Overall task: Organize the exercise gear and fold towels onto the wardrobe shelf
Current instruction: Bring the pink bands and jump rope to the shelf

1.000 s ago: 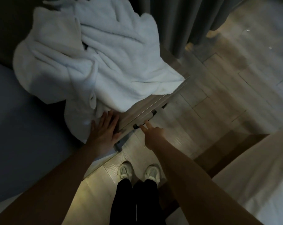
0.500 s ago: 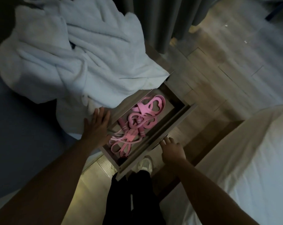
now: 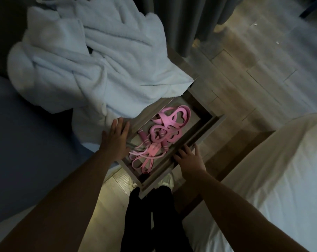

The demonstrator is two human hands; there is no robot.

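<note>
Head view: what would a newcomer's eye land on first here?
The tangle of pink bands and cords in the open drawer at centre stands out most in the dim room. Above it, a big crumpled white towel lies heaped just behind the drawer, and the left hand and right hand rest at the drawer's edges.

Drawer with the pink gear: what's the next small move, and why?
Probably lift the right hand off the drawer front and reach in for the pink bands. The drawer stands open, the tangle lies exposed inside, and both hands hold nothing; the left hand rests flat at its left side.
</note>
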